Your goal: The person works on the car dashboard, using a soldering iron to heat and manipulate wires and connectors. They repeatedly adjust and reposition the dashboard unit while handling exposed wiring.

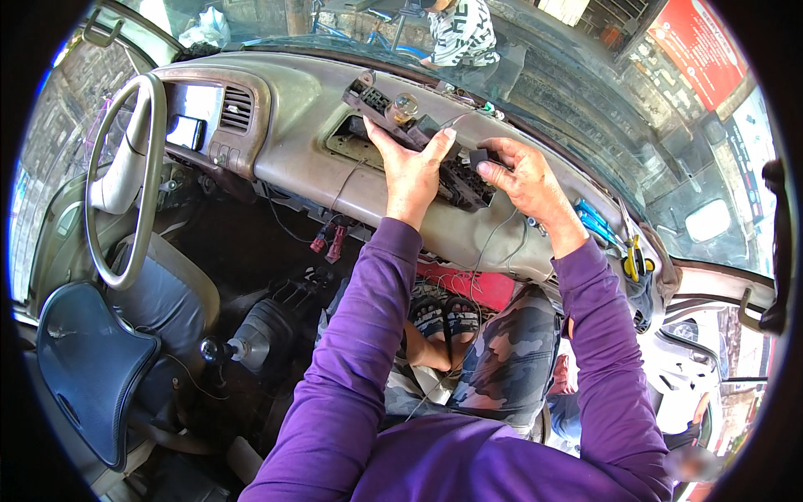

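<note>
My left hand (pixel 411 180) grips a long dark electrical fuse box (pixel 473 186) from below, with thumb and fingers spread along it, over a recess (pixel 343 146) in the dashboard. A round yellowish component (pixel 402 107) sits on the box's upper part. At the box's right end, my right hand (pixel 520 180) pinches a small black block (pixel 478 157), which looks like a relay; whether it is seated in the box I cannot tell. Thin loose wires (pixel 493 234) hang down past the dash. Part of the box is hidden behind my fingers.
The steering wheel (pixel 149 217), gear lever (pixel 216 350) and red connectors (pixel 335 243) are left. Blue-handled tools (pixel 594 219) and yellow-handled pliers (pixel 633 263) lie on the dash at right. A red object (pixel 493 289) is by my sandalled feet. Another person (pixel 464 38) is beyond the windscreen.
</note>
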The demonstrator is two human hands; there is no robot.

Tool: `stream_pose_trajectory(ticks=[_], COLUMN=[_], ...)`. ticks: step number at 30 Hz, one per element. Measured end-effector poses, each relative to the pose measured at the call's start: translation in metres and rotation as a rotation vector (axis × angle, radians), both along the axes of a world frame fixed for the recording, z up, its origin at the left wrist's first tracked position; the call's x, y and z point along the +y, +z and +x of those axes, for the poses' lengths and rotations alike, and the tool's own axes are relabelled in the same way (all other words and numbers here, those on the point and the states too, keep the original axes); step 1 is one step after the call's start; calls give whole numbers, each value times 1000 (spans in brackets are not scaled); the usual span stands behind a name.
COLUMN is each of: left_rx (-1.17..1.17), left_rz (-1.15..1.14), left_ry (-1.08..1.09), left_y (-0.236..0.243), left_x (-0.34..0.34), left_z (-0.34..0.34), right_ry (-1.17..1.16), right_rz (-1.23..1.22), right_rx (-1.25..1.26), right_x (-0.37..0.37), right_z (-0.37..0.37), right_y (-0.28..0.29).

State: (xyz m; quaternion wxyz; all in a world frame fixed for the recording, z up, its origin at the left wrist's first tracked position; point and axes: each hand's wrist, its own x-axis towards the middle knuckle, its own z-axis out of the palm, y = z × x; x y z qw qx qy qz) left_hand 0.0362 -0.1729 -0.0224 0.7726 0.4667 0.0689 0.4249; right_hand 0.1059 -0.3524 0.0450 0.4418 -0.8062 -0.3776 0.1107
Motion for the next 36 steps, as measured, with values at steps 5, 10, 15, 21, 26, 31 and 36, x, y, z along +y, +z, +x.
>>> stream_pose_trajectory(ticks=[5,10,15,21,26,31,36], left_rx=[11,40,54,19,-8,15,46], left_rz=[3,14,-11,-23,-17,27,7], left_ry=[8,12,-3,9,-14,26,-27], left_y=[4,0,5,-1,5,-1,2], left_x=[-2,0,-3,0,-4,1,3], left_z=[-3,-2,-4,1,-3,-2,-4], right_ry=[-189,-191,-188,-112,-116,-99,-62], right_rz=[-152,-273,-338,-442,-321,-398,-398], right_rx=[-138,-326,-437,-664,-734,-575,-385], right_x=[5,14,18,32,26,29,25], right_z=[-12,-22,-27,-38,-35,-32,-13], right_y=[9,14,24,34,18,35,40])
